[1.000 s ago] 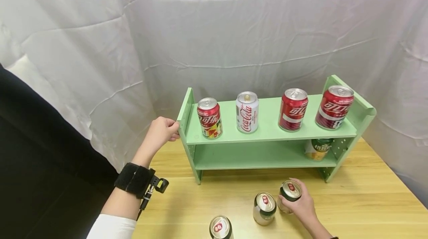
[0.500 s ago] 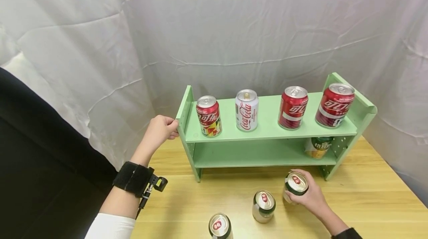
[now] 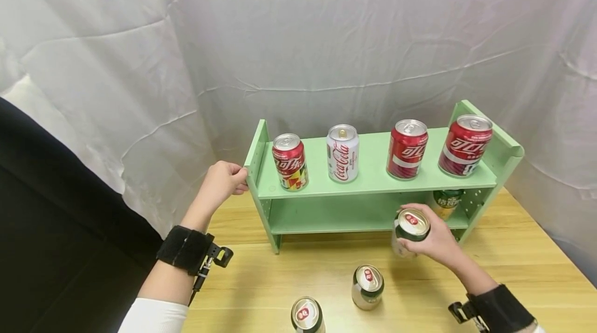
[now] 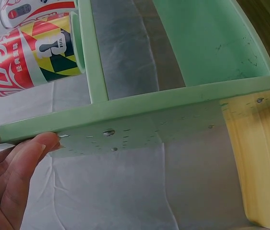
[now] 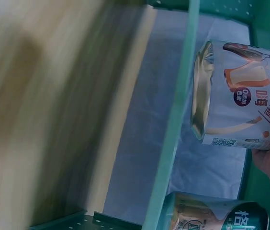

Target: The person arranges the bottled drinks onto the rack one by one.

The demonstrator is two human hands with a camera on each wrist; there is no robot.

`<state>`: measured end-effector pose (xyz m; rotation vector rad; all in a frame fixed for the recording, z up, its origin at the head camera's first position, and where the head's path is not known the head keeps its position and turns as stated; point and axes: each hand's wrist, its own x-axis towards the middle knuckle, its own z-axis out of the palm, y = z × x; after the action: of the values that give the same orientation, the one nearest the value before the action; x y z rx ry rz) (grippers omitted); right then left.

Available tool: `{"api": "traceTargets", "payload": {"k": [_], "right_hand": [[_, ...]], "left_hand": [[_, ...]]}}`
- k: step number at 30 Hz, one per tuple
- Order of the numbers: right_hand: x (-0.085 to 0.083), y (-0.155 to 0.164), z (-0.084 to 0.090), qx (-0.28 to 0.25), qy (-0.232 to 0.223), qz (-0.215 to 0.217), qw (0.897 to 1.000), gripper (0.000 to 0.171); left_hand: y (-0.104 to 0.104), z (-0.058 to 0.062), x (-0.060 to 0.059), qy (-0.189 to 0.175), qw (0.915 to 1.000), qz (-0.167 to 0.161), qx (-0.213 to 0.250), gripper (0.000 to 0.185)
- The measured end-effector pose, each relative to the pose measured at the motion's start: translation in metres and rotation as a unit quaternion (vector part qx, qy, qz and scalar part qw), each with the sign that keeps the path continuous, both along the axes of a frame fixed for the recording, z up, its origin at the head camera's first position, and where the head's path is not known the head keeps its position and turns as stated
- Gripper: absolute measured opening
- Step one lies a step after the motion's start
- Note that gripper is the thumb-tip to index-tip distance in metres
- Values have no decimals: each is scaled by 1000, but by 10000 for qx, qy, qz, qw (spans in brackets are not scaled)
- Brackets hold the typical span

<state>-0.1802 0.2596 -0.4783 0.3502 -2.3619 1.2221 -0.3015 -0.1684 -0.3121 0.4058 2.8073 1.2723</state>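
Observation:
A light green two-tier shelf rack [image 3: 326, 215] stands on the wooden table. My left hand [image 3: 225, 180] pinches the front edge of its left side panel [image 4: 140, 106], thumb and fingers on either face. With my right hand [image 3: 437, 237] I grip a drink can [image 3: 412, 223] with a gold lid and dark green top band, held off the table at the lower tier's front edge. Its pale printed side [image 5: 245, 96] shows in the right wrist view. Another green-topped can [image 3: 446, 203] sits at the right of the lower tier, partly hidden by my right hand.
On the upper tier stand a patterned red Coke can [image 3: 290, 162], a white Coca-Cola can [image 3: 342, 154] and two red cans, one [image 3: 407, 149] left of the other [image 3: 465, 145]. Two gold-lidded cans, one [image 3: 368, 287] farther right than the other [image 3: 308, 316], stand on the table. A pale curtain [image 3: 326, 53] hangs behind.
My right hand has lifted the can from the table and carried it forward and slightly right, up to the lower tier. The left hand keeps its place on the side panel.

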Motion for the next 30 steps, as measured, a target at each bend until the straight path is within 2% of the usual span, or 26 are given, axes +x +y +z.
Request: {"api": "traceTargets", "payload": {"k": [10,17,22,27,30], "right_hand": [[-26,9,9,228,-640,-585,9960,69],[-40,8,11,-67,-1248,-429,9912,75],[-51,9,14,-164,-1195,-352,9921,78],[-63,11,12,-537,-955,-40,9940,94],[-69,12,10,-877,-926,143,9917,95]], "left_hand": [[1,-1,-1,-107,9999,16,21,32],[-2,0,0,-55,10000,23,-14,32],[-1,2,-1,-6,10000,-14,-58,32],[-1,1,0,-69,9999,41,-63,32],[0,1,-1,-43,10000,30,-39,32]]}}
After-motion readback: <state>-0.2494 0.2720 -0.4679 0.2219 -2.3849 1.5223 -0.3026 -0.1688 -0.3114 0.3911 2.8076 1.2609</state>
